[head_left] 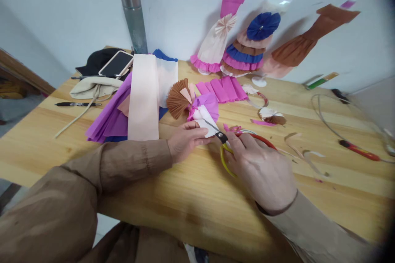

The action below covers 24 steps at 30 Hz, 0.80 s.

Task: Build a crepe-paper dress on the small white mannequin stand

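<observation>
My right hand point(261, 166) is closed round the red and yellow handles of a pair of scissors point(222, 137), whose blades point up and left into a folded white paper piece point(206, 121). My left hand point(187, 140) pinches that white piece at its lower edge, beside a purple pleated paper point(207, 102) and a brown paper fan point(178, 98). Both hands rest over the wooden table point(191, 189).
Strips of pink, purple and peach crepe paper point(143, 96) lie to the left, with a phone point(116, 63), a cloth bag, a pen point(77, 104) and a metal flask point(133, 14). Paper dresses point(243, 41) lean on the wall. Scraps, wire and a red-handled tool point(359, 151) lie at the right.
</observation>
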{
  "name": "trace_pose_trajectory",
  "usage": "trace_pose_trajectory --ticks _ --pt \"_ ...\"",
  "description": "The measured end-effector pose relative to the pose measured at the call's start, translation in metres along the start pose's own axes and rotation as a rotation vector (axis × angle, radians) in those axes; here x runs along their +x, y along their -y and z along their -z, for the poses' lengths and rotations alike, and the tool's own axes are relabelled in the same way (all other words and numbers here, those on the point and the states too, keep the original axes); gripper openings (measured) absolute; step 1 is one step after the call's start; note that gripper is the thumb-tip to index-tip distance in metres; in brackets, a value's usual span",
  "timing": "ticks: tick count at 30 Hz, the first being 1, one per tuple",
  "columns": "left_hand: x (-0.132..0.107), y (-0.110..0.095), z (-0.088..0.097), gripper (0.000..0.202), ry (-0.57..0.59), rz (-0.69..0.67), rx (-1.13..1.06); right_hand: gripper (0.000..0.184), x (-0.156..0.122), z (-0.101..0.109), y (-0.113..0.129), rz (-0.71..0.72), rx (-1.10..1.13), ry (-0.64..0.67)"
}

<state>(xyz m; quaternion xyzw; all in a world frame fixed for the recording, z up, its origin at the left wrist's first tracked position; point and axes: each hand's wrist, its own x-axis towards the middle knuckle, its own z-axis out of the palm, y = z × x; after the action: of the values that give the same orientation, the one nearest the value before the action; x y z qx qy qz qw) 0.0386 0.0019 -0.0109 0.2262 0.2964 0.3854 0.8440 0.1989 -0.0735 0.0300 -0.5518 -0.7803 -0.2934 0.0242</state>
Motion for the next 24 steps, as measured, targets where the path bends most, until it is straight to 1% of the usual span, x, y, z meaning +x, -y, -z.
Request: trace_pose_trajectory --ticks 3,6,9,11,13,15,17,20,24 --pt "0.0 0.0 0.001 0.028 0.012 0.0 0.021 0.038 -0.001 -0.001 -0.001 0.01 0.003 0.008" --pt "0.001 0.0 0.001 0.029 0.004 0.009 0.037 0.027 0.0 -0.001 -0.001 -0.019 0.001 0.001" --pt "0.0 0.0 0.001 0.026 -0.029 0.012 0.036 0.02 0.001 0.002 -0.001 -0.054 0.028 0.044" --pt "0.0 0.0 0.002 0.023 -0.062 -0.006 0.021 0.02 0.002 0.004 -0.001 -0.06 0.052 0.083" --pt "0.001 0.0 0.003 0.021 -0.115 -0.023 0.029 0.022 0.001 0.007 -0.002 -0.063 0.069 0.093" --pt "0.001 0.0 0.004 0.019 -0.161 -0.044 0.068 0.023 -0.001 0.008 -0.007 -0.071 0.1 0.069" --pt "0.001 -0.001 0.005 0.017 -0.173 -0.085 0.124 0.027 -0.005 0.006 -0.015 -0.107 0.165 0.04" --pt "-0.003 -0.006 0.003 0.014 -0.12 -0.171 0.225 0.031 -0.014 -0.002 -0.029 -0.251 0.346 0.021" --pt "-0.014 -0.022 -0.006 0.017 0.046 -0.279 0.478 0.028 -0.022 -0.019 -0.039 -0.472 0.657 0.013"
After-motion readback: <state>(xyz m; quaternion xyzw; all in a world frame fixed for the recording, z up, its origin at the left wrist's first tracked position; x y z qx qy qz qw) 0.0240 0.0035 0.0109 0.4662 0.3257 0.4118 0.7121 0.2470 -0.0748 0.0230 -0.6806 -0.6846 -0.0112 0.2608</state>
